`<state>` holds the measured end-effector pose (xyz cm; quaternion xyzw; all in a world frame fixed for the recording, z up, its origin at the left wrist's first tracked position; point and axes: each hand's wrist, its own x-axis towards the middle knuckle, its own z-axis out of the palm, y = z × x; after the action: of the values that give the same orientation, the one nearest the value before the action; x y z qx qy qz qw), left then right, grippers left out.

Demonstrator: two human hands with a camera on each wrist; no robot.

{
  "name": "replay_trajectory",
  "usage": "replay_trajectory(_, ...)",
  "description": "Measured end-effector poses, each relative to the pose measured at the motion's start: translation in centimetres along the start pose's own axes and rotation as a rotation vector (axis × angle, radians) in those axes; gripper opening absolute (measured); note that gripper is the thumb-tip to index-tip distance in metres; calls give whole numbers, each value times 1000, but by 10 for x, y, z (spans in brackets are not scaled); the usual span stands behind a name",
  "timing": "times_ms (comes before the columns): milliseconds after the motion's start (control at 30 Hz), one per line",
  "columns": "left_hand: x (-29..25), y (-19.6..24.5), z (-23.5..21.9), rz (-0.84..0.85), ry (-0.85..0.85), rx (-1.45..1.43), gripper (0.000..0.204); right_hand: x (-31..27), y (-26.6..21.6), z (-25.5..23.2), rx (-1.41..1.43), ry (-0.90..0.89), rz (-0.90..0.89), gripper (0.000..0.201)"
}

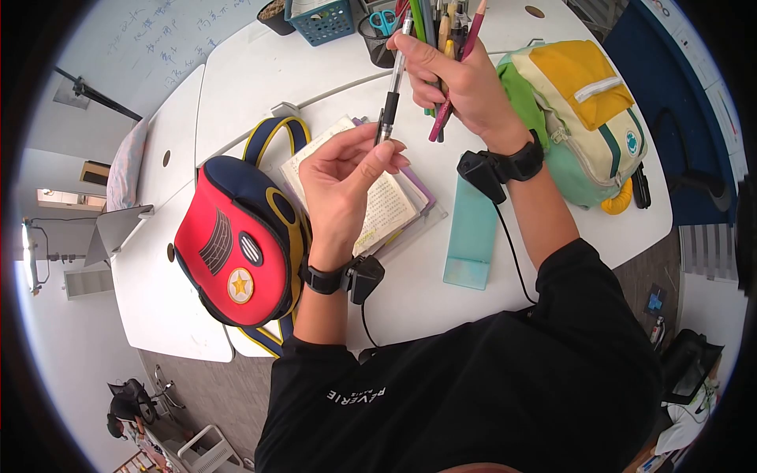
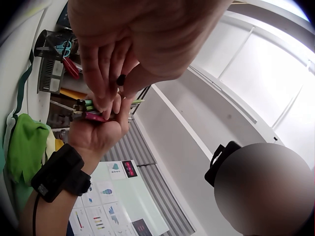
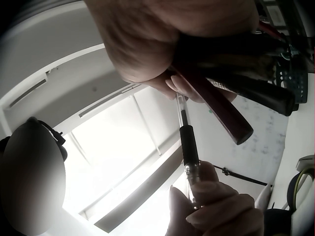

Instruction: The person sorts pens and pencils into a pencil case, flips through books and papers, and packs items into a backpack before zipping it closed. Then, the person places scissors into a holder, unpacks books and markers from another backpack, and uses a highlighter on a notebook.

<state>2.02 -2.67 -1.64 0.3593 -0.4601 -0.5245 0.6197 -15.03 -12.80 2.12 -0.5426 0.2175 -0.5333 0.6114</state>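
A clear gel pen with a black grip (image 1: 391,105) slants between the two hands in the head view. My left hand (image 1: 341,173) pinches its lower end between thumb and fingers. My right hand (image 1: 469,91) grips a bundle of colored pencils (image 1: 445,33), green, yellow, wood-toned and dark red, and its thumb and fingertips are at the pen's upper end. In the right wrist view, the dark red pencil (image 3: 224,113) and a black pencil (image 3: 261,92) stick out of the right fist. The left palm hides part of the bundle in the left wrist view.
Behind the hands stands a mesh pen holder (image 1: 375,49) with blue scissors (image 1: 384,22). A blue basket (image 1: 323,25) is beside it. An open notebook (image 1: 386,209), a teal pencil box (image 1: 471,236), a red backpack (image 1: 236,244) and a green-yellow backpack (image 1: 579,142) lie on the white table (image 1: 197,331).
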Motion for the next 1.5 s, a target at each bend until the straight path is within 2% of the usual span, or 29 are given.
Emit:
replay_trajectory(333,-2,-1,3,54,-101,-44,43,-2,-8,-4,-81,-12,-36,28)
replay_trajectory(533,-4,-2,5,107,-110,7,40,0,-5,-5,28,-33,-20,26)
replay_trajectory(600,-6,-5,6,168,-21,191,32,0,-6,-6,125,-24,41,26)
replay_trajectory(700,-7,-8,3,166,36,256,25,0,-7,-6,142,-6,53,27)
replay_trajectory(1133,-7,-7,8,171,73,266,20,-2,0,-2,134,-23,39,23)
replay_trajectory(1367,-6,-8,7,163,57,174,24,-2,2,3,209,-13,18,21)
replay_trajectory(1500,-6,-8,5,154,33,155,24,-3,3,8,253,14,23,33)
